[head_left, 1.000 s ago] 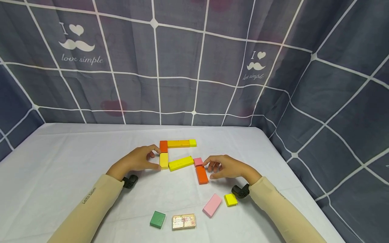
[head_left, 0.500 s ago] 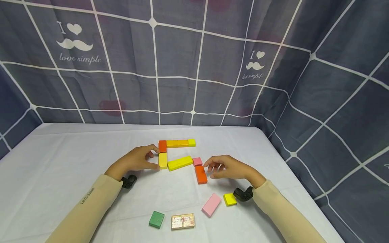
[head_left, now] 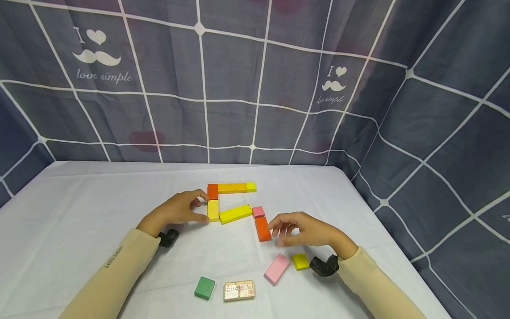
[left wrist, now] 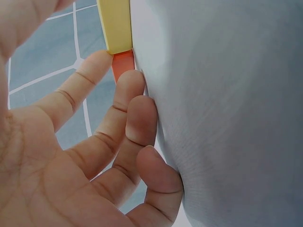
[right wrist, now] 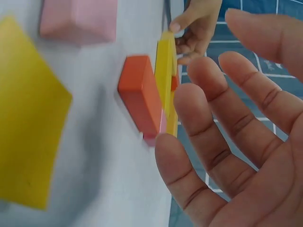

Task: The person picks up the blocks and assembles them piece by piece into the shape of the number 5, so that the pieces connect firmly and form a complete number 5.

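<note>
My left hand [head_left: 181, 208] rests at the left side of the row, index fingertip right at the red-orange block [head_left: 212, 192] and thumb tip at the pale yellow block [head_left: 213, 211]. In the left wrist view its other fingers bend loosely around nothing. My right hand [head_left: 304, 228] hovers just right of the orange block [head_left: 262, 229], fingers relaxed and spread, palm bare in the right wrist view. Between them lie a slanted long yellow block [head_left: 235, 214] and a small pink block [head_left: 258, 212], which adjoins the orange one.
A long amber block [head_left: 232, 188] with a small yellow block [head_left: 250, 187] at its end extends right from the red-orange one. Nearer lie a pink block [head_left: 276, 269], a yellow square block [head_left: 300, 261], a green block [head_left: 205, 288] and a printed block [head_left: 239, 290]. A curtain [head_left: 231, 79] hangs behind.
My right hand has drawn back toward me and slightly right, away from the small pink block. The left hand stays at the row, and the blocks keep their arrangement.
</note>
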Motion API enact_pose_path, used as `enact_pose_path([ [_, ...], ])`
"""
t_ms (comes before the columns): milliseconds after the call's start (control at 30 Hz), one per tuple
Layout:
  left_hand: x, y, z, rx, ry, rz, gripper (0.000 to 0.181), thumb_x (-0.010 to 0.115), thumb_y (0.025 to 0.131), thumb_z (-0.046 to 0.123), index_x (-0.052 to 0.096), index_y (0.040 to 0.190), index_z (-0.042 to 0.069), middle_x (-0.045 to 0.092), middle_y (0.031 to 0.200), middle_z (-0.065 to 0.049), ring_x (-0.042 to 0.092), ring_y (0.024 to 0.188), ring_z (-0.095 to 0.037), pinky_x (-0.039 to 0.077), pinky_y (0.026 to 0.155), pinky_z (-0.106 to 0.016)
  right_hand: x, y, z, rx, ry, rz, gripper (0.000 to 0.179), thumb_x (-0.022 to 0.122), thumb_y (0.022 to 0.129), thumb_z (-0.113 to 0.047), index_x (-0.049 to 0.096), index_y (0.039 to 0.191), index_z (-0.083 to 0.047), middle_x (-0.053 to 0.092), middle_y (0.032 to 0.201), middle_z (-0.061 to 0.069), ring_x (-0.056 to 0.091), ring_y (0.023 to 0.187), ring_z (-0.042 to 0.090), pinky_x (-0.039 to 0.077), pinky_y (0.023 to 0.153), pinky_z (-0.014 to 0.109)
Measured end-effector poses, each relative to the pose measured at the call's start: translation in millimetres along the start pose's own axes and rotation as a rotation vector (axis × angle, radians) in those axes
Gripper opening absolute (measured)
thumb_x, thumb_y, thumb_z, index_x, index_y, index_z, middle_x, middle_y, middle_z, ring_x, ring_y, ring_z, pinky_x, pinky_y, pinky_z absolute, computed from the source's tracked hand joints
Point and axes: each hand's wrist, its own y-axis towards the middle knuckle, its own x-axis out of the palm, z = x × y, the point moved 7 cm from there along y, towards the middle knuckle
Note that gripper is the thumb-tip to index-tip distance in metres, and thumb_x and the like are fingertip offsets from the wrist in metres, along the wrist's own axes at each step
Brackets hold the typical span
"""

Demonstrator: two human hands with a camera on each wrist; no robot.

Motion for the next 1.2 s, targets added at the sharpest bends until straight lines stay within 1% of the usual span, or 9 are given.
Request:
enact_pose_path([
  [133, -0.2, 0.5, 0.2, -0.016, 0.001, -0.003, 0.057, 0.093, 0.086, 0.029, 0.064, 0.131, 0.01, 0.069, 0.12, -0.018, 0.06, 0.106, -0.034, 0.053, 0.098, -0.055, 8, -4.6, -7, -0.011, 0.009, -0.022, 0.034, 0.078, 0.098, -0.008, 0.069, 0.129, 0.003, 0.072, 0.116, 0.02, 0.069, 0.1, 0.027, 0.057, 0.096, 0.036],
  [233, -0.2, 1.3, 0.2, -0.021, 0.002, -0.005, 0.058, 0.093, 0.085, 0.029, 0.064, 0.132, 0.01, 0.069, 0.12, -0.018, 0.06, 0.106, -0.034, 0.053, 0.098, -0.055, 13, -7.7, -8, -0.011, -0.023, -0.03, 0.034, 0.079, 0.097, -0.01, 0.07, 0.128, 0.0, 0.074, 0.117, 0.016, 0.07, 0.104, 0.031, 0.056, 0.099, 0.036],
  [333, 0.0, 1.9, -0.2, -0.023, 0.003, -0.006, 0.058, 0.093, 0.085, 0.028, 0.064, 0.132, 0.01, 0.069, 0.12, -0.018, 0.06, 0.106, -0.034, 0.053, 0.098, -0.054, 19, -10.6, -5, -0.005, -0.057, -0.038, 0.031, 0.08, 0.095, -0.007, 0.073, 0.125, -0.003, 0.076, 0.117, 0.01, 0.07, 0.105, 0.021, 0.054, 0.099, 0.033],
  [400, -0.1, 2.0, -0.1, -0.023, 0.002, -0.006, 0.057, 0.093, 0.086, 0.028, 0.064, 0.132, 0.01, 0.069, 0.12, -0.018, 0.06, 0.106, -0.034, 0.053, 0.098, -0.054, 23, -12.7, -4, -0.003, -0.076, -0.043, 0.03, 0.081, 0.093, -0.005, 0.074, 0.122, -0.005, 0.076, 0.116, 0.007, 0.069, 0.106, 0.016, 0.053, 0.099, 0.034],
  [600, 0.2, 1.9, 0.1, -0.023, 0.001, -0.006, 0.058, 0.093, 0.086, 0.028, 0.064, 0.132, 0.01, 0.069, 0.12, -0.018, 0.06, 0.107, -0.034, 0.053, 0.099, -0.055, 29, -16.0, -3, 0.022, -0.172, -0.038, 0.035, 0.086, 0.085, -0.002, 0.077, 0.118, -0.012, 0.076, 0.114, -0.005, 0.065, 0.106, 0.008, 0.053, 0.099, 0.033],
  [700, 0.2, 1.7, -0.4, -0.019, 0.003, -0.007, 0.058, 0.093, 0.085, 0.029, 0.064, 0.132, 0.01, 0.069, 0.12, -0.018, 0.06, 0.107, -0.034, 0.053, 0.099, -0.055, 30, -16.0, -2, 0.03, -0.204, -0.04, 0.037, 0.087, 0.083, -0.001, 0.079, 0.118, -0.013, 0.076, 0.113, -0.008, 0.063, 0.105, 0.007, 0.052, 0.098, 0.034],
  [933, 0.1, 1.3, -2.2, 0.002, -0.004, -0.006, 0.056, 0.093, 0.086, 0.029, 0.064, 0.131, 0.011, 0.07, 0.12, -0.017, 0.061, 0.107, -0.034, 0.053, 0.098, -0.055, 30, -15.9, 6, 0.063, -0.187, -0.054, 0.039, 0.089, 0.082, -0.002, 0.08, 0.118, -0.016, 0.075, 0.115, -0.012, 0.062, 0.108, 0.007, 0.051, 0.1, 0.033],
  [1100, 0.0, 0.5, -1.8, 0.004, -0.004, -0.006, 0.056, 0.092, 0.086, 0.029, 0.064, 0.131, 0.01, 0.069, 0.12, -0.017, 0.061, 0.108, -0.034, 0.053, 0.099, -0.056, 28, -15.7, 15, 0.061, -0.146, -0.064, 0.039, 0.089, 0.083, -0.002, 0.08, 0.118, -0.015, 0.075, 0.116, -0.011, 0.062, 0.11, 0.005, 0.051, 0.102, 0.032],
  [1200, -0.1, -1.1, -0.6, 0.002, -0.007, -0.006, 0.057, 0.092, 0.086, 0.028, 0.063, 0.132, 0.01, 0.069, 0.119, -0.017, 0.061, 0.106, -0.034, 0.053, 0.098, -0.055, 29, -15.7, 19, 0.055, -0.108, -0.073, 0.037, 0.089, 0.083, -0.002, 0.08, 0.117, -0.013, 0.075, 0.115, -0.01, 0.063, 0.109, 0.006, 0.051, 0.103, 0.031],
])
